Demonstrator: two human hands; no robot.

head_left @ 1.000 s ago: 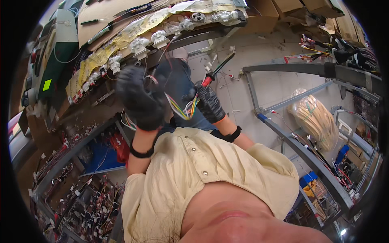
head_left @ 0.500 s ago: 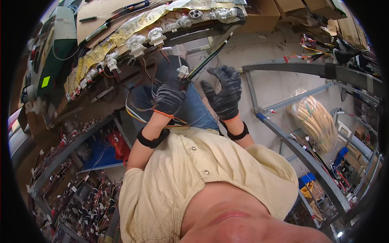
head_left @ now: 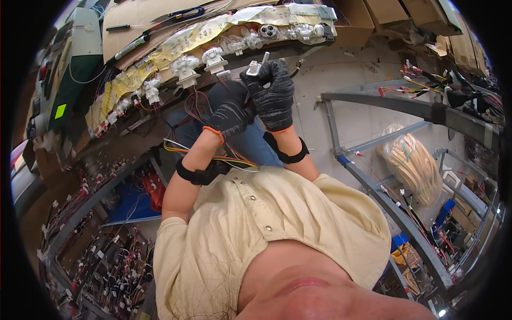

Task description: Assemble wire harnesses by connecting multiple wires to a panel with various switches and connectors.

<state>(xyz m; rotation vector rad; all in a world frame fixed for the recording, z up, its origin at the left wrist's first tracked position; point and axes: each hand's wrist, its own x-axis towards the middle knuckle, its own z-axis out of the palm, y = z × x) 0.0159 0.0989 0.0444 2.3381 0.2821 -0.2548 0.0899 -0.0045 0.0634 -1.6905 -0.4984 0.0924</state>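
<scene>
Both my hands wear dark grey knit gloves with orange cuffs and work close together below the board's front edge. My left hand [head_left: 232, 116] is closed around a bundle of wires, mostly hidden by its fingers. Just right of it and higher, my right hand [head_left: 273, 98] is curled in, its fingers closed at a white plastic connector [head_left: 253, 69]. A short grey rod [head_left: 265, 57] sticks up beside this connector. Thin brown wires [head_left: 196, 104] hang left of my left hand. Yellow, red and white wires [head_left: 218, 158] pass by my left forearm.
The board [head_left: 224, 26], with yellowed paper tape and several white connector holders [head_left: 214, 60], spans the far side. Pens and a marker [head_left: 130, 48] lie on it. A grey metal frame [head_left: 384, 101] stands right; bundled harnesses [head_left: 114, 266] fill the lower left.
My right hand has moved left from open to closed at the white connector, which has risen away from my left hand. The dark-sleeved cable is now largely hidden behind my right hand.
</scene>
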